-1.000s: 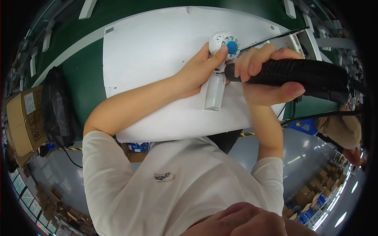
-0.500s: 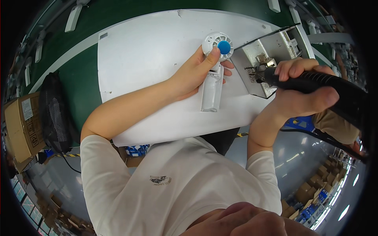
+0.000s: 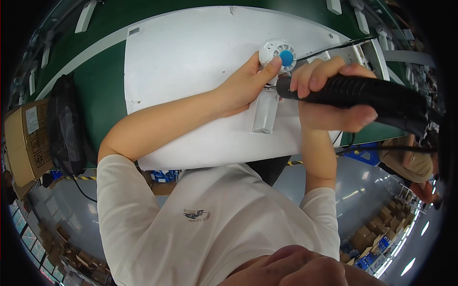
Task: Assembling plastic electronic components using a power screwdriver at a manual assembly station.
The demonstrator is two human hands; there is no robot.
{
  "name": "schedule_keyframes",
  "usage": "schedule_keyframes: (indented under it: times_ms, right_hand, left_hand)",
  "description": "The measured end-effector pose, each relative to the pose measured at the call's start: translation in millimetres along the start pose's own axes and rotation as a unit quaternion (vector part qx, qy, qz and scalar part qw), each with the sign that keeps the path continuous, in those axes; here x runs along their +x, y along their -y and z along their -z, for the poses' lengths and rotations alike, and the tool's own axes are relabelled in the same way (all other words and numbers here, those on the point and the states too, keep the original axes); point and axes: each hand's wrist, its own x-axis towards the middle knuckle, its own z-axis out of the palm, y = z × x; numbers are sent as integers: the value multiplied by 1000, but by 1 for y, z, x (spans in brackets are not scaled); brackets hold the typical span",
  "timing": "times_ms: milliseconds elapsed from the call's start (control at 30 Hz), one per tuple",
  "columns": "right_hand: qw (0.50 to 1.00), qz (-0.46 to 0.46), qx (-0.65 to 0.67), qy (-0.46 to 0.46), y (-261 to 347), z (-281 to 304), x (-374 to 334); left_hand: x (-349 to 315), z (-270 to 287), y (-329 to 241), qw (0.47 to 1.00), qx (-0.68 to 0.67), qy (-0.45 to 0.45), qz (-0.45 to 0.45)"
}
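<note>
A white handheld fan [image 3: 263, 117] with a round vented head and a blue centre lies on the white board. My left hand [image 3: 243, 86] is closed around its neck, thumb pressed on the head beside the blue centre. My right hand [image 3: 319, 117] grips a thick black electric screwdriver [image 3: 381, 95], held almost level. Its thin tip meets the fan where head and handle join; the exact contact point is too small to make out. The long handle, pointing toward me, looks like an uncovered shell. Behind my right hand, a metal box-like holder [image 3: 358, 56] is mostly hidden.
The white board [image 3: 176, 71] covers much of the green table [image 3: 102, 102]. A black mesh bag [image 3: 67, 128] and a cardboard box [image 3: 28, 148] stand at the left. A dark cable [image 3: 396, 148] runs at the right, near another person [image 3: 405, 159].
My right hand has brought the screwdriver left, from the metal holder to the fan's neck. My left hand and the fan have shifted slightly right in the picture.
</note>
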Motion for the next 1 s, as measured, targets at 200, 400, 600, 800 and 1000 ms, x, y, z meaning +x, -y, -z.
schedule_keyframes:
  times_ms: [200,400,600,800,1000]
  right_hand:
    - [998,-41,51,13,-10,-1,-1]
    - [997,-14,21,69,-12,-4,-1]
    - [997,35,-62,-34,44,1,17]
    - [899,57,-394,-182,54,2,11]
    - [994,17,-95,-42,64,28,14]
  left_hand:
    - [1,6,-2,999,-12,21,35]
    - [-1,5,-5,999,-18,14,38]
    - [3,-11,-22,995,68,-75,-9]
    - [83,67,-151,850,431,-227,-200]
    - [207,76,-156,352,880,-287,-138]
